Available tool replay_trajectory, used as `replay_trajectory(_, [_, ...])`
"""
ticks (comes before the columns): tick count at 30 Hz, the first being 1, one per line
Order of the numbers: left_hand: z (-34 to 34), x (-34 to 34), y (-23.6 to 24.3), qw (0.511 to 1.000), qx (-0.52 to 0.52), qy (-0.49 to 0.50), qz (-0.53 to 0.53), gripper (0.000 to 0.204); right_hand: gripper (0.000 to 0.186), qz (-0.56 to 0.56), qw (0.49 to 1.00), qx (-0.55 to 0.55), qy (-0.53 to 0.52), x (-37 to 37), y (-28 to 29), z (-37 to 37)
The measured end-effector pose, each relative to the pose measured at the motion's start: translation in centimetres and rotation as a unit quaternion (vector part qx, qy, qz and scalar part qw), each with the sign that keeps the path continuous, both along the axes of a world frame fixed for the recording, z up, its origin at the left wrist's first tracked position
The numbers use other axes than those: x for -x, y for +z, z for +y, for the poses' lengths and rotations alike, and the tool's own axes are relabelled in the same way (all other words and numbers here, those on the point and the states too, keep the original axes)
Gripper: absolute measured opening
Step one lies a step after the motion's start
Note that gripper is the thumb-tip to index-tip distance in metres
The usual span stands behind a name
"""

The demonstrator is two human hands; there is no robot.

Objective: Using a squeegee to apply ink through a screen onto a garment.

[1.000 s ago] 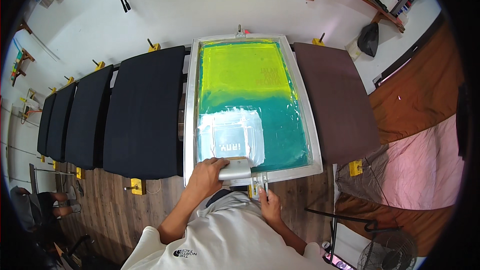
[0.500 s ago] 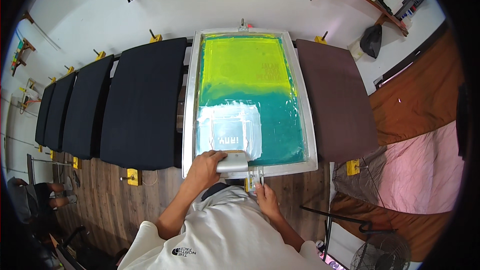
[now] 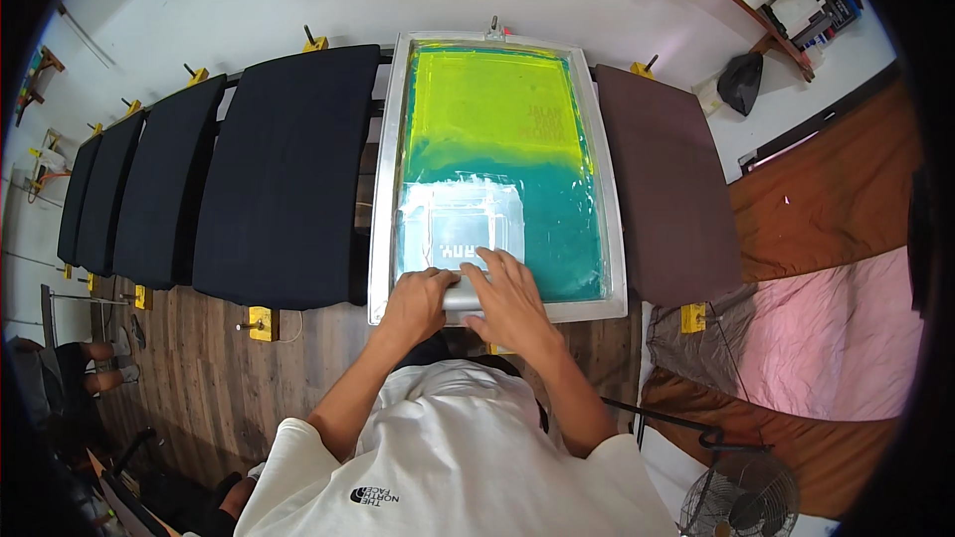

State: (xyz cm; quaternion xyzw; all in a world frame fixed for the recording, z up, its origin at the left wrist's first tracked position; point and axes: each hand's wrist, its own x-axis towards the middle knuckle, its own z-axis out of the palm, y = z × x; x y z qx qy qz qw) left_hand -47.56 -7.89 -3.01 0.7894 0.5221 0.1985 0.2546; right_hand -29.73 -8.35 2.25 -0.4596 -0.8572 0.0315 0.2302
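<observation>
A silver-framed printing screen (image 3: 614,229) lies in front of me, its mesh yellow-green at the far part and teal at the near part. White ink (image 3: 477,204) covers a patch at the near left of the mesh, around pale lettering. Near the frame's front edge rests a metal-handled squeegee (image 3: 461,296). My left hand (image 3: 413,308) grips its left end, fingers closed over the top. My right hand (image 3: 514,308) is wrapped over the right end, fingers bent across the handle. The squeegee's blade edge is hidden.
Black fabric-covered boards (image 3: 284,179) stand in a row to the left, with yellow clamps (image 3: 262,323) at their ends. A brown covered board (image 3: 667,189) is on the right. Pink fabric (image 3: 826,328) hangs beyond it, and a fan (image 3: 741,499) stands lower right.
My right hand has left the clamp at the screen's front edge and come up onto the squeegee beside my left hand. The left hand keeps its hold; the view has shifted slightly.
</observation>
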Motion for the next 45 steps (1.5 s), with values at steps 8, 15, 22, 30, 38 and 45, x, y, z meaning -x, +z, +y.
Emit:
replay_trajectory(8, [4.0, 0.8, 1.1, 0.984, 0.132, -0.09, 0.074, 0.029, 0.027, -0.112, 0.925, 0.362, 0.033, -0.1, -1.9, 5.1])
replay_trajectory(15, [11.4, 1.5, 2.5, 0.988, 0.134, -0.072, 0.018, 0.029, 0.029, -0.156, 0.925, 0.346, 0.006, 0.9, 0.2, 12.5])
replay_trajectory(22, [9.5, 1.1, -1.5, 0.992, -0.01, -0.045, -0.119, 0.05, 0.027, -0.176, 0.968, 0.153, -0.096, 2.6, -2.3, 9.1])
replay_trajectory(30, [3.1, 1.9, -1.2, 1.0, -0.002, 0.022, -0.004, 0.064, 0.031, -0.209, 0.974, 0.053, -0.076, 4.4, -4.6, 3.3])
replay_trajectory(38, [3.0, 0.6, 0.4, 0.987, -0.111, 0.056, 0.099, 0.05, 0.052, -0.024, 0.997, 0.067, 0.0, 2.1, -5.8, 4.9])
replay_trajectory(45, [0.9, -0.4, -0.8, 0.987, -0.085, 0.001, 0.133, 0.056, 0.053, 0.035, 0.993, 0.115, -0.008, 0.6, -6.8, 2.5])
